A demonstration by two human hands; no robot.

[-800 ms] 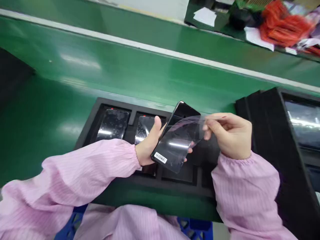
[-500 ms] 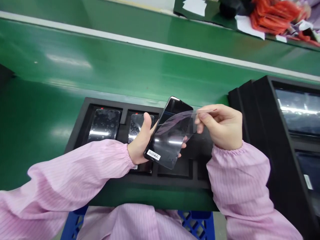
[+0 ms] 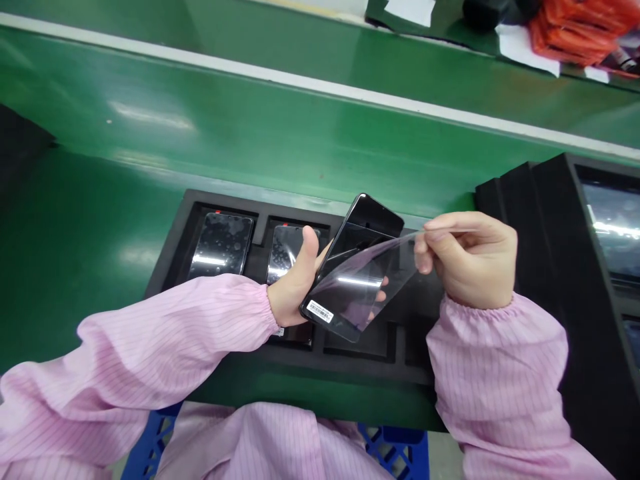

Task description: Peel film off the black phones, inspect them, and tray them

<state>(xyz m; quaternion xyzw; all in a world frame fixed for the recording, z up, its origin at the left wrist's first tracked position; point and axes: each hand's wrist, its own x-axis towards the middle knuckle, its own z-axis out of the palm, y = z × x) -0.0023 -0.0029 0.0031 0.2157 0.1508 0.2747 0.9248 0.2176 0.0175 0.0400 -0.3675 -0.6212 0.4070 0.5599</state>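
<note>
A black smartphone rests tilted in my left hand, with the fingers wrapped under it and the thumb sticking up beside its edge. Near its lower end a white barcode label shows. My right hand pinches one corner of a clear protective film. That film is lifted off the upper part of the screen and still meets the phone near the label. Below lies a black foam tray. Its slots hold a phone at the left and another phone, partly hidden by my left hand.
Black trays holding more phones are stacked at the right. A dark block stands at the left edge. Orange packets and white papers lie on the ledge at the top right. Blue plastic crates show under the green bench.
My right hand has drawn the film further right, peeling it lower down the screen. The whole scene has shifted slightly in view. My left hand keeps its hold on the phone.
</note>
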